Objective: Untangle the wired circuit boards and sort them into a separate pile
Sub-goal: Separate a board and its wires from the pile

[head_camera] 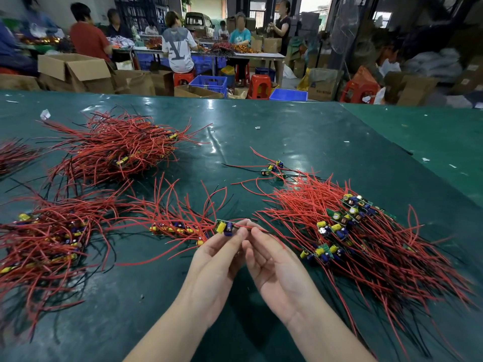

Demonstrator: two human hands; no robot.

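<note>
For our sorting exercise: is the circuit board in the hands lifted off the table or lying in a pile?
Lifted. The board sits at the left hand's fingertips, above the table; the right hand pinches its red wire.

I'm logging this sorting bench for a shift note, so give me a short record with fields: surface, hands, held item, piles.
surface: green table cover
left hand: pinches the held board
right hand: pinches a red wire of the held board
held board: green, with yellow and blue parts, lifted between the piles
right pile: boards with red and black wires
left piles: tangled red wires, boards showing through
</note>
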